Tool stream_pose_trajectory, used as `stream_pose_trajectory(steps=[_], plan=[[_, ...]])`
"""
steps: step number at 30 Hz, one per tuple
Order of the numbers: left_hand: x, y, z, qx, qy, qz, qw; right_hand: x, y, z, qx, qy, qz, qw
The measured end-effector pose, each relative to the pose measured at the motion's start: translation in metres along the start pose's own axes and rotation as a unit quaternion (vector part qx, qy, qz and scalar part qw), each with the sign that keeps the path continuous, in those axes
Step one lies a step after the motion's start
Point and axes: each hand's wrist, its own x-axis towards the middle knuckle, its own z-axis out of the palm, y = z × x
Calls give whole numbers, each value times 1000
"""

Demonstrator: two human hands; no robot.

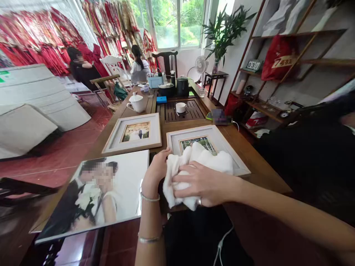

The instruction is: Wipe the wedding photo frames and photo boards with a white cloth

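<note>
My right hand (203, 183) presses a bunched white cloth (210, 159) onto the near part of a white picture frame (235, 157), its fingers curled into the folds. The cloth hides much of this frame and part of the small photo inside it. At the frame's left edge, my left hand (158, 164) grips with its fingertips, close beside the cloth. A second white picture frame (113, 142) with a small photo lies farther back on the left. Nearer to me on that side is a large glossy photo panel (130, 177) of a couple with white flowers.
A lidded white teapot (135, 102), a slatted tea tray (191, 114) with a white cup (181, 107), and a dark kettle (182, 87) stand farther back on the wooden table (257, 181). A person in black (299, 147) is close on the right.
</note>
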Motion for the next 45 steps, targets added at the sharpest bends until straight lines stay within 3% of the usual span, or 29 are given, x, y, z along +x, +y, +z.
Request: stream_pose_trajectory(steps=[6, 13, 19, 25, 29, 33, 45], plan=[[10, 0, 2, -1, -3, -1, 1000, 0, -19, 6, -25, 17, 41, 999], [-1, -11, 20, -17, 64, 29, 997, -2, -21, 5, -6, 14, 84, 996], [-6, 1, 36, 38, 56, -11, 998, -55, -13, 5, 27, 6, 145, 989], [-7, 4, 49, 59, 67, -22, 996, -121, -5, 12, 27, 86, 273, 958], [-8, -2, 58, 57, 89, -5, 994, -143, 16, 21, 14, 170, 333, 927], [-9, -3, 62, 63, 96, 4, 993, -142, 50, 27, 33, 209, 383, 899], [-11, 1, 62, 64, 103, -2, 993, -71, 152, 22, 12, 194, 465, 864]])
